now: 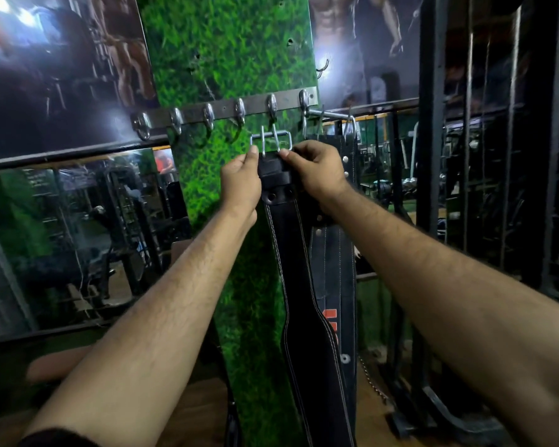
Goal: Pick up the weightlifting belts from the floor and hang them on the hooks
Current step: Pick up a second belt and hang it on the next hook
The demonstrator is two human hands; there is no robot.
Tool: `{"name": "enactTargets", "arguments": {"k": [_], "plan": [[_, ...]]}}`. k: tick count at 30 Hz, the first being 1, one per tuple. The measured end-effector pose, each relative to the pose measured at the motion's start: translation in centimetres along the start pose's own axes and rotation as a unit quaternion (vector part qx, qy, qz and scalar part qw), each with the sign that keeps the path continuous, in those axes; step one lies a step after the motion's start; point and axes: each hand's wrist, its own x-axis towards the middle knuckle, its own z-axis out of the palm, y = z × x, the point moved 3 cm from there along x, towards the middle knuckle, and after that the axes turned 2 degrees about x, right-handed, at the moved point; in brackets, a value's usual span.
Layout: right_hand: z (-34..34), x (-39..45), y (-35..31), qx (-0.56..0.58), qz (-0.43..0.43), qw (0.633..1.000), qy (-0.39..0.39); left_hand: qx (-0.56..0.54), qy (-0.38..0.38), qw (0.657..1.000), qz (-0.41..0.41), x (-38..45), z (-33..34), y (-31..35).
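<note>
So both hands up | left hand and right hand each pinch black belt below its buckle, just under hook rail | neighbouring belt's orange lettering unreadable

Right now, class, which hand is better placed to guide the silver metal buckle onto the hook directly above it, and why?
Probably the right hand: it pinches the black leather belt by the silver metal buckle, whose right side sits nearly under the metal hook. The left hand steadies.
</note>
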Motion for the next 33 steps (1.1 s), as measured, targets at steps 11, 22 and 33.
{"name": "enactTargets", "arguments": {"k": [11,22,33], "plan": [[0.6,5.3,-2.1,-0.085,0.066,0.991,0.082,0.002,0.042,0.999,-0.025,7.2,2.6,1.0],[0.7,1.6,0.1,-0.165,0.111,0.979,0.054,-0.028,-0.042,0.999,-0.018,1.7,1.3,-1.6],[-0.2,-3.5,-1.0,-0.224,0.019,0.974,-0.01,-0.056,-0.054,0.997,-0.019,-2.8,-0.1,-4.1]]}}
